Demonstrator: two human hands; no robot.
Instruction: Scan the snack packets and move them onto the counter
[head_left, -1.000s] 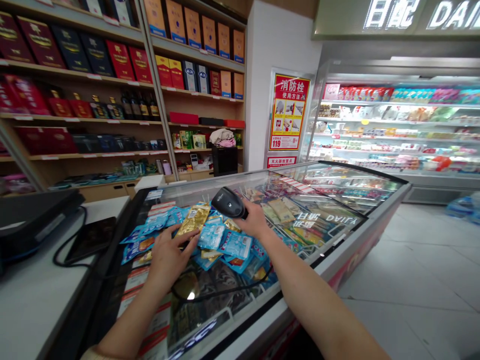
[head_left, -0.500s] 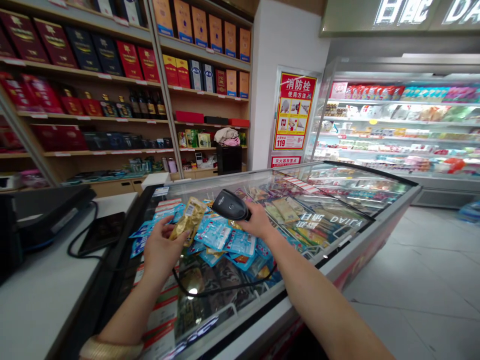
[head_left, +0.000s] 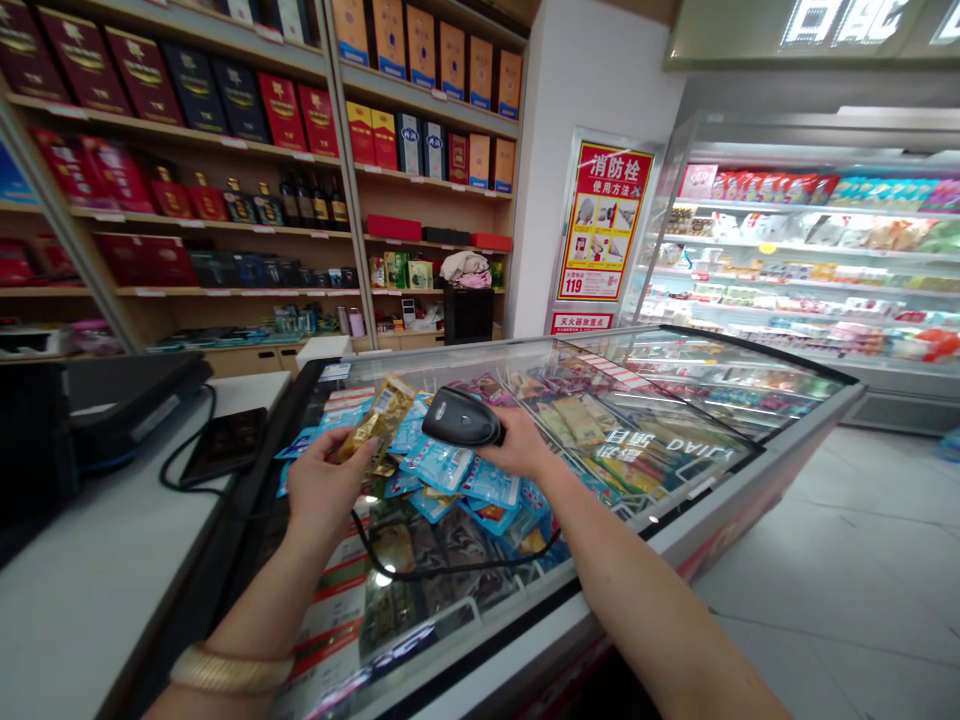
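My left hand (head_left: 328, 487) is closed on a shiny gold packet (head_left: 381, 412) with a pale barcode label near its top end. Wrapped round the handle of a black barcode scanner (head_left: 461, 417) is my right hand (head_left: 517, 443); the scanner's head points left at the gold packet, a small gap apart. Below both hands, a loose heap of blue packets (head_left: 442, 465), with a few gold ones among them, lies on the glass top of a chest freezer (head_left: 480, 600). The scanner's black cable (head_left: 457, 574) loops across the glass.
On the left, a white counter (head_left: 82, 560) holds a black tablet-like device (head_left: 225, 445) and dark equipment (head_left: 135, 410). Shelves with boxes and bottles (head_left: 225, 205) stand behind. A lit open fridge (head_left: 810, 260) is at the back right, beyond the tiled floor (head_left: 840, 540).
The view has shifted slightly, so the background sits further right. The gold packet is tilted a little differently in my left hand. Both hands keep their holds.
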